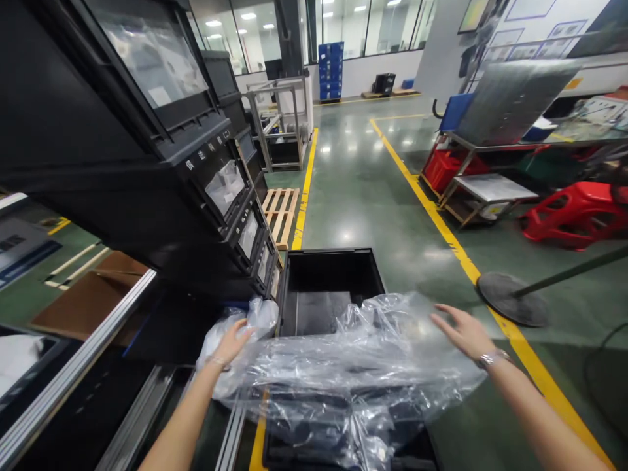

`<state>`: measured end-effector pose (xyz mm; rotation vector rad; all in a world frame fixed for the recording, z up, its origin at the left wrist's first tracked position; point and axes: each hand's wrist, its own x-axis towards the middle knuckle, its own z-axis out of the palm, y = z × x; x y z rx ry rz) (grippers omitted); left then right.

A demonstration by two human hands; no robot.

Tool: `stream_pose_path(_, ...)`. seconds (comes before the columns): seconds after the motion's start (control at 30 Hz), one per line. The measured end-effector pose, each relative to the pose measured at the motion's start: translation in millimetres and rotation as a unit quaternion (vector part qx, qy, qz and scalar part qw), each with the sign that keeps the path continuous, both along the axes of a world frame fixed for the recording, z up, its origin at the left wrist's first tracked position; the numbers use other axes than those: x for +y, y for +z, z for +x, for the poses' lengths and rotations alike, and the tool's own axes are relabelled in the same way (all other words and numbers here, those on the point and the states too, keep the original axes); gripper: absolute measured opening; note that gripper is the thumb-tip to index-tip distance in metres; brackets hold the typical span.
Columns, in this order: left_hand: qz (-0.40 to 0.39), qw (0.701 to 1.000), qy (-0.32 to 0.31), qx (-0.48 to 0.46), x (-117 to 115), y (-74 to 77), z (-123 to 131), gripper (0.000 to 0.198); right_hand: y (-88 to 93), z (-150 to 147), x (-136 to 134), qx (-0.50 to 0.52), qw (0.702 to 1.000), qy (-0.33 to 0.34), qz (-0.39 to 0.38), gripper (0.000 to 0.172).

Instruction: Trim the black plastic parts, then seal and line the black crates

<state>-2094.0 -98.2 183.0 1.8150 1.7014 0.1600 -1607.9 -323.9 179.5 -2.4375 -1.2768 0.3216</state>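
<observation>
A large sheet of transparent plastic film (314, 360), perhaps a bag, lies crumpled and spread across a black crate (333, 268). My left hand (234, 343) rests against the film's left side, thumb and fingers apart. On the right, my right hand (464, 330) has its fingers stretched out at the film's edge; whether it touches the film I cannot tell. Through the plastic, dark shapes show near the bottom, too blurred to name. The far inside of the crate shows beyond the film, with a dark grey panel in it.
Tall stacked black bins (206, 190) with windowed fronts lean into view on the left. Below them runs an aluminium rail (78, 366). A wooden pallet (280, 212) lies ahead. To the right are a round stand base (513, 297), a red stool (579, 212) and a workbench.
</observation>
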Motion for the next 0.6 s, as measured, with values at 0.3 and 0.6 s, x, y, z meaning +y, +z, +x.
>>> stream_pose_path(0.3, -0.003, 0.927, -0.332, -0.174, -41, -13.2, 72, 0.016, 4.5, -92, 6, 0.100, 0.980, 0.174, -0.022, 0.089)
stream_pose_path(0.6, 0.032, 0.991, 0.036, -0.126, 2, 6.2, 33, 0.045, -26.2, -174, 103, 0.183, 0.921, 0.277, -0.203, 0.072)
